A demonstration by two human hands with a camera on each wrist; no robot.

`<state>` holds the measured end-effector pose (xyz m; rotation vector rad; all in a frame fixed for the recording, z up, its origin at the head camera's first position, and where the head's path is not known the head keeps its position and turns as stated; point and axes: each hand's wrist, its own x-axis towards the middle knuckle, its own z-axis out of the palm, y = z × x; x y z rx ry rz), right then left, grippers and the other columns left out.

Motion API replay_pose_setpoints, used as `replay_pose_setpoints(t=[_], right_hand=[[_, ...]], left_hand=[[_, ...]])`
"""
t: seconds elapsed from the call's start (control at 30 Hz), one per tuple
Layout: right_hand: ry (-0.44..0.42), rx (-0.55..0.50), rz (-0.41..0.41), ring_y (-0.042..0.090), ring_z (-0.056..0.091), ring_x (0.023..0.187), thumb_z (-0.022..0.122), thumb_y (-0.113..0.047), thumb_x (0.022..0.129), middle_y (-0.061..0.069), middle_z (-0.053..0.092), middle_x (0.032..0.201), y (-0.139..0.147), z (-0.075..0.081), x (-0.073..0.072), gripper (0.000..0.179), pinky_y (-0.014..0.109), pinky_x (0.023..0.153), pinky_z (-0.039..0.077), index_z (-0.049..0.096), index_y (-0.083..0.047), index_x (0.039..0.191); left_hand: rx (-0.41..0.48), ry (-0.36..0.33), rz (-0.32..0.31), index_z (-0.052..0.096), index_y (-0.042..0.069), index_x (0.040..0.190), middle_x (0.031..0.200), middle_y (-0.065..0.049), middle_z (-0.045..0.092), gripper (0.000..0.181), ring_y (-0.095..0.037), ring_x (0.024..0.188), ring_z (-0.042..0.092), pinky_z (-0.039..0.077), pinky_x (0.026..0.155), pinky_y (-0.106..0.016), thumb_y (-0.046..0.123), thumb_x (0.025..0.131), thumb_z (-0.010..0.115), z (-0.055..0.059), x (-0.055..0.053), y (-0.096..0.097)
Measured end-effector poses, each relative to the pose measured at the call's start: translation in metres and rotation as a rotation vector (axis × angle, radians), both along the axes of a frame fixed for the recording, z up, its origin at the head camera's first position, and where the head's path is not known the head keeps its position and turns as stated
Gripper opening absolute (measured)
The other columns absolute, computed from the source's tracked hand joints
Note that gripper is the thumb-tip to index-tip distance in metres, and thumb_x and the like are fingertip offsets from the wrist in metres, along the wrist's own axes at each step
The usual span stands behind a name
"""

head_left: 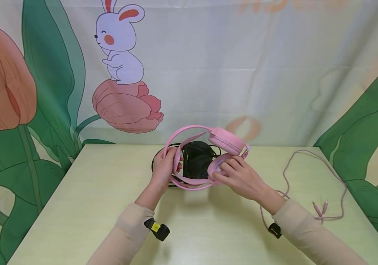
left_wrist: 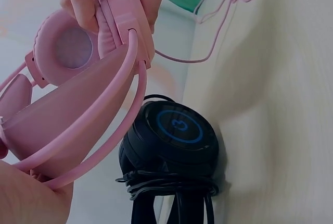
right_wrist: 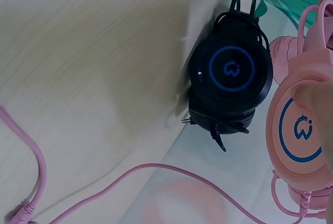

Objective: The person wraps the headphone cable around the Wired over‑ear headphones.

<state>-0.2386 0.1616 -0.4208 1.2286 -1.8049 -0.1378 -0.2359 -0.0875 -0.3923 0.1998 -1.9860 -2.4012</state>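
Pink over-ear headphones (head_left: 226, 140) are held up above the table, tilted on their side. My left hand (head_left: 163, 167) grips them by the headband, fingers curled round it. My right hand (head_left: 243, 178) pinches the nearer ear cup (left_wrist: 122, 13), with the thumb on its outer face beside a blue ring logo in the right wrist view. Behind the pink pair, black headphones (head_left: 199, 167) rest on the table, partly hidden in the head view. A black cable (left_wrist: 171, 183) is wound round their band, and a blue ring logo marks their ear cup.
The pink cord (head_left: 344, 195) trails from the headphones in a loose loop over the table's right side, its two plugs (head_left: 320, 209) lying there. A printed cloth (head_left: 209, 73) with a rabbit and tulips hangs at the table's back edge.
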Motion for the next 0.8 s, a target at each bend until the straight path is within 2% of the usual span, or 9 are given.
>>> replay_pose_setpoints(t=[0.13,0.3,0.6,0.8], right_hand=[[0.000,-0.003,0.001,0.026,0.047,0.076,0.036,-0.002,0.094,0.006,0.051,0.085,-0.0005,0.0001,0.0002,0.026,0.040,0.079,0.045,0.057,-0.018,0.096],[0.001,-0.003,0.004,0.025,0.047,0.077,0.038,-0.002,0.094,0.006,0.051,0.085,-0.0006,0.0001,0.0006,0.025,0.040,0.079,0.045,0.057,-0.018,0.097],[0.005,0.004,-0.005,0.025,0.048,0.077,0.040,0.000,0.091,0.005,0.051,0.086,-0.0009,-0.0015,0.0011,0.026,0.040,0.080,0.044,0.057,-0.018,0.097],[0.019,0.004,-0.005,0.026,0.052,0.084,0.043,-0.004,0.092,0.006,0.053,0.089,-0.0022,-0.0004,0.0027,0.024,0.041,0.084,0.045,0.058,-0.018,0.102]], left_hand=[[-0.011,-0.006,0.008,0.056,0.006,0.091,0.061,-0.001,0.052,0.020,-0.012,0.047,0.046,0.039,0.045,-0.023,0.025,0.091,0.051,0.0013,-0.0002,-0.0005],[-0.032,-0.036,0.033,0.056,0.008,0.089,0.059,-0.003,0.051,0.019,-0.013,0.048,0.047,0.041,0.047,-0.024,0.027,0.091,0.051,0.0033,0.0002,-0.0003],[-0.028,-0.073,0.052,0.056,0.009,0.086,0.052,0.000,0.046,0.019,-0.011,0.042,0.042,0.038,0.042,-0.023,0.028,0.089,0.051,0.0042,-0.0009,0.0000],[-0.020,-0.078,0.133,0.052,0.009,0.073,0.048,0.002,0.042,0.024,-0.010,0.037,0.037,0.034,0.038,-0.023,0.027,0.088,0.049,0.0080,-0.0015,0.0011]])
